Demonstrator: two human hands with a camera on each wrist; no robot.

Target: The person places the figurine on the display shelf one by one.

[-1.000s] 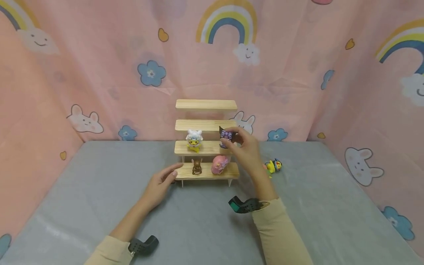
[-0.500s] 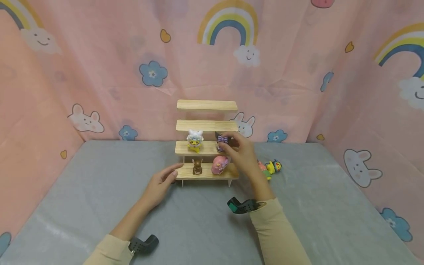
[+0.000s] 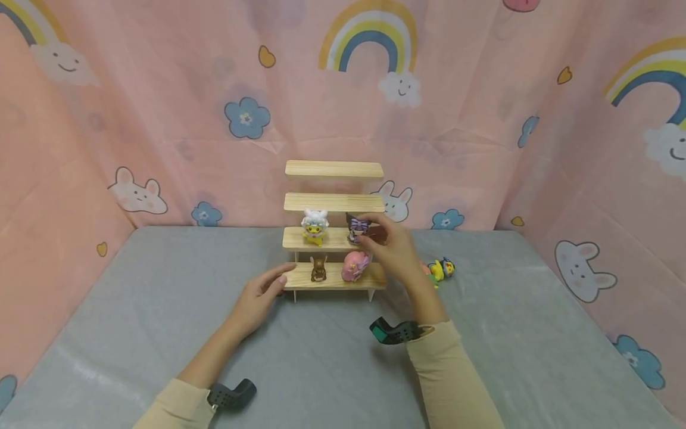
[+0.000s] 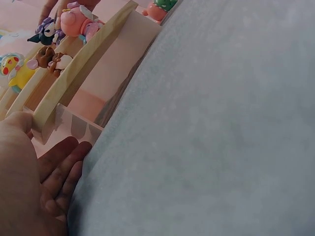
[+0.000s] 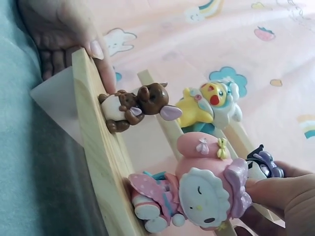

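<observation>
dark figurine [image 3: 358, 229] pinched at wooden stand [image 3: 334, 169]

the dark figurine was held between thumb and fingers of the right hand [image 3: 393, 241], toward the right end of the stand's second tier [image 3: 336, 239] from the bottom. the left end of the stand's bottom tier [image 3: 332, 284] was gripped by the left hand [image 3: 261, 298]. the second tier was also occupied by a yellow figurine [image 3: 314, 229], the bottom tier by a brown figurine [image 3: 318, 270] and a pink figurine [image 3: 354, 267].

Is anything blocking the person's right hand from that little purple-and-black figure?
Nothing visible: the right hand touches the purple-and-black figure directly. The pink figure sits lower, on the bottom step, not between them.
</observation>
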